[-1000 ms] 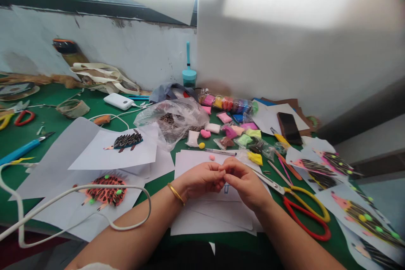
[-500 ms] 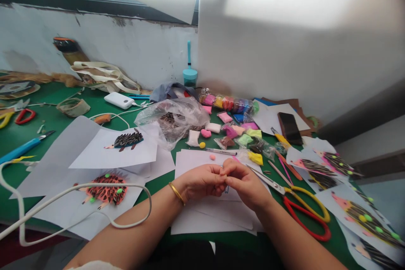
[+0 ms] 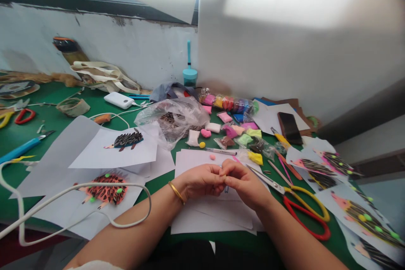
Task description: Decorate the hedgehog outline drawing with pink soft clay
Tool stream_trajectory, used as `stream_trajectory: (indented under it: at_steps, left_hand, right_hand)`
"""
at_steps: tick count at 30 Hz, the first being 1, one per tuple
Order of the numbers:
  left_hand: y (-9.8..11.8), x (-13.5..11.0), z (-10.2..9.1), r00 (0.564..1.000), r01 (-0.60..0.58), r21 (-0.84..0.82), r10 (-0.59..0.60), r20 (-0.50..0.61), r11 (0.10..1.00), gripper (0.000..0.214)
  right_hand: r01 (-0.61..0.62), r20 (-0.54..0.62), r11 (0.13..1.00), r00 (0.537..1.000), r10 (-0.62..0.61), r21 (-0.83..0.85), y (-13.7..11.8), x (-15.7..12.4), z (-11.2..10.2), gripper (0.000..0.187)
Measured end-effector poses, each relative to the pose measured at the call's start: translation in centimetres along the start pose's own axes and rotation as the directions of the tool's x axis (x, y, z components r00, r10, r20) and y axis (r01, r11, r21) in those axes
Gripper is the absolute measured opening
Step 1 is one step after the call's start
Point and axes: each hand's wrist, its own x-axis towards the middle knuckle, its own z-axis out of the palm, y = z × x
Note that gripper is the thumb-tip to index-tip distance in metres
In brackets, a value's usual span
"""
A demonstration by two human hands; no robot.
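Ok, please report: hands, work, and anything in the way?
Left hand and right hand together above paper; anything held hidden. Pink lump on paper, beyond hands. Scissors close beside right hand.

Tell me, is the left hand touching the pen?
Apart: the head view shows paper and a pink lump in the gap between the left hand and the pen.

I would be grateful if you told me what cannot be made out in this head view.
All in the head view:
- Anything between the left hand and right hand: hidden by their own fingers.
- Most of the blue drawing: covered by the hands.
- The lettering on the pen: too small.
- The full lowest hedgehog picture on the right: cut off by the bottom edge.
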Motion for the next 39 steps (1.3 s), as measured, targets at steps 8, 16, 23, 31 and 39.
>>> stream_trajectory:
  at_steps: [8, 16, 23, 31, 39]
  left_hand:
    - [-0.15, 0.12, -0.32, 1.000, 0.003, 0.021, -0.003, -0.006, 1.000, 0.045]
    - [0.07, 0.06, 0.31, 0.999, -0.009, 0.021, 0.010, -0.042, 1.000, 0.044]
    - [-0.06, 0.11, -0.24, 0.998, 0.056, 0.013, -0.056, -0.012, 0.998, 0.043]
    - [0.13, 0.02, 0.18, 0.998, 0.063, 0.014, -0.063, -0.004, 0.998, 0.041]
    - [0.16, 0.03, 0.32, 0.999, 0.027, 0.007, -0.027, -0.038, 1.000, 0.038]
  right_hand:
    - [-0.051, 0.051, 0.997, 0.998, 0.048, 0.055, 0.16, 0.01, -0.15, 0.008]
    - [-0.047, 0.063, 0.999, 0.997, 0.048, -0.006, -0.40, 0.16, -0.24, 0.013]
    - [-0.029, 0.048, 0.997, 0.998, 0.033, -0.068, -0.75, 0.05, -0.50, 0.017]
    - [-0.005, 0.054, 0.996, 0.998, 0.010, -0.084, -0.67, 0.13, -0.43, 0.012]
    - [0.010, 0.036, 0.997, 0.999, -0.008, -0.071, -0.60, 0.20, -0.39, 0.010]
